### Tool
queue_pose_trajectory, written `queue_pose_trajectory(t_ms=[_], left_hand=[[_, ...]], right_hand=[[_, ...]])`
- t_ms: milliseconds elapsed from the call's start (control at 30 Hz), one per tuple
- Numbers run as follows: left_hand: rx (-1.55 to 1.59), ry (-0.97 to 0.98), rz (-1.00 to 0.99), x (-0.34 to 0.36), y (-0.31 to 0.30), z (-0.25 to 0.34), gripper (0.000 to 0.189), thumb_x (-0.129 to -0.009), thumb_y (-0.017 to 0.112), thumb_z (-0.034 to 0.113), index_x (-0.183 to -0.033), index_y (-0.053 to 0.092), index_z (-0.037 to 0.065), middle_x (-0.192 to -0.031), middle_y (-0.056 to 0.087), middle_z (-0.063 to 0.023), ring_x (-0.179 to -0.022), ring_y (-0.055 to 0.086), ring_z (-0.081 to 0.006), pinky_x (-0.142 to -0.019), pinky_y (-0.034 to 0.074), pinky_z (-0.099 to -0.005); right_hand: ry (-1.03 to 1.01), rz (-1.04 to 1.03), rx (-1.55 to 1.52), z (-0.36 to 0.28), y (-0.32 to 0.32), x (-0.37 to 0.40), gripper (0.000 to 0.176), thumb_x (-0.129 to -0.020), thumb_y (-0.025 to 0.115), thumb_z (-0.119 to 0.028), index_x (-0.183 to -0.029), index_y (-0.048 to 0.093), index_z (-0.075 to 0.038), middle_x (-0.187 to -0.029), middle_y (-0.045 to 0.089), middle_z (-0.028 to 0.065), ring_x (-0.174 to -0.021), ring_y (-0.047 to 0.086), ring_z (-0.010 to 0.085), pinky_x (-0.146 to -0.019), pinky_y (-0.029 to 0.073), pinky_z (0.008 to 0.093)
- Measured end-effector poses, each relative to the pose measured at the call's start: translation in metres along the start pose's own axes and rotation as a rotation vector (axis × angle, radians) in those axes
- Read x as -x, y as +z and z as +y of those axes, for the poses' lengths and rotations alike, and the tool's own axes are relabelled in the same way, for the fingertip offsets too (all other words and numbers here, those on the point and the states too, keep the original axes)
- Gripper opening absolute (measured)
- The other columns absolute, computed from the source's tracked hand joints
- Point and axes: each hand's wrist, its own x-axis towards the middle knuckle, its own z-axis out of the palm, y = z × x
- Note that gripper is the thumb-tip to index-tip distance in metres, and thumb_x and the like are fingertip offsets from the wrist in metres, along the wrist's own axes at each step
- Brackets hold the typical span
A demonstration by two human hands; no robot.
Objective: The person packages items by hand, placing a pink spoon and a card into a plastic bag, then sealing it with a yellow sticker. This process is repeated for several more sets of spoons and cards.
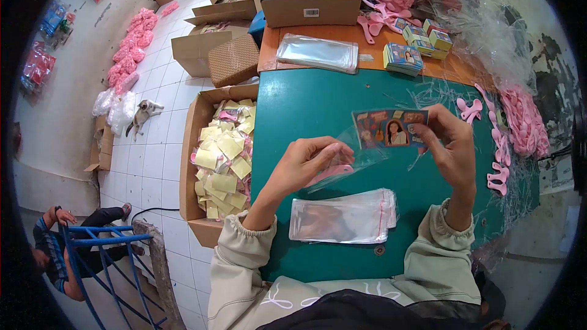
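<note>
My left hand (315,160) pinches a clear plastic bag (361,153) with a pink plastic piece (331,174) inside, above the green tabletop (293,110). To its right, my right hand (449,143) holds a printed card (391,129) between thumb and fingers. The card is at the bag's open end and partly overlaps the film; how far it is inside cannot be made out. Below both hands lies a stack of clear bags (339,220).
An open carton (191,174) of packed bags stands left of the table. Card stacks (402,60), more clear bags (318,52) and a brown box (312,11) sit at the back. Pink pieces (498,177) lie right. A cat (143,116) and a seated person (55,250) are left.
</note>
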Motion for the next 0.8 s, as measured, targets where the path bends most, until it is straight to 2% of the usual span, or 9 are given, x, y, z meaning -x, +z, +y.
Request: queue_pose_trajectory(t_ms=[167, 267, 367, 567, 800], left_hand=[[-0.047, -0.045, -0.045, 0.0009, -0.0033, 0.0047, 0.026, -0.094, 0.046, 0.017, -0.097, 0.064, -0.002, -0.084, 0.067, -0.0074, -0.079, 0.063, -0.0113, -0.072, 0.05, -0.0252], [-0.002, 0.016, -0.025, 0.0009, 0.0003, -0.0036, 0.026, -0.094, 0.047, 0.017, -0.097, 0.065, -0.002, -0.084, 0.067, -0.0074, -0.076, 0.062, -0.0108, -0.07, 0.049, -0.0247], [0.002, -0.001, -0.012, 0.0012, 0.0006, 0.0003, 0.026, -0.094, 0.047, 0.017, -0.096, 0.064, -0.002, -0.084, 0.067, -0.0071, -0.076, 0.061, -0.0104, -0.07, 0.049, -0.0246], [0.052, -0.014, -0.017, 0.0014, -0.0005, -0.0033, 0.026, -0.094, 0.047, 0.016, -0.096, 0.064, -0.003, -0.084, 0.067, -0.0067, -0.076, 0.061, -0.0092, -0.07, 0.049, -0.0242], [0.055, -0.046, -0.007, 0.0029, -0.0011, -0.0004, 0.025, -0.094, 0.049, 0.016, -0.094, 0.065, -0.003, -0.078, 0.066, -0.0075, -0.071, 0.057, -0.0075, -0.065, 0.048, -0.0235]], right_hand=[[-0.075, -0.196, 0.187, -0.0029, -0.0012, -0.0011, 0.007, -0.082, 0.06, 0.0, -0.089, 0.059, 0.003, -0.074, 0.061, 0.0066, -0.058, 0.056, 0.0081, -0.049, 0.045, 0.0224], [-0.046, -0.148, 0.156, -0.0021, -0.0023, 0.0005, 0.007, -0.082, 0.06, 0.0, -0.088, 0.059, 0.003, -0.074, 0.061, 0.0067, -0.057, 0.057, 0.0086, -0.049, 0.045, 0.0227], [0.027, -0.005, -0.054, 0.0007, -0.0039, 0.0008, 0.008, -0.082, 0.061, -0.001, -0.088, 0.058, 0.003, -0.072, 0.06, 0.0076, -0.055, 0.057, 0.0105, -0.049, 0.045, 0.0239], [-0.028, -0.173, 0.172, -0.0031, -0.0014, -0.0001, 0.008, -0.081, 0.062, -0.001, -0.087, 0.057, 0.003, -0.071, 0.059, 0.0077, -0.054, 0.056, 0.0109, -0.049, 0.044, 0.0245], [-0.035, -0.191, 0.204, -0.0071, -0.0068, 0.0007, 0.01, -0.08, 0.063, -0.003, -0.086, 0.057, 0.003, -0.07, 0.058, 0.0087, -0.053, 0.056, 0.0115, -0.049, 0.044, 0.0252]])
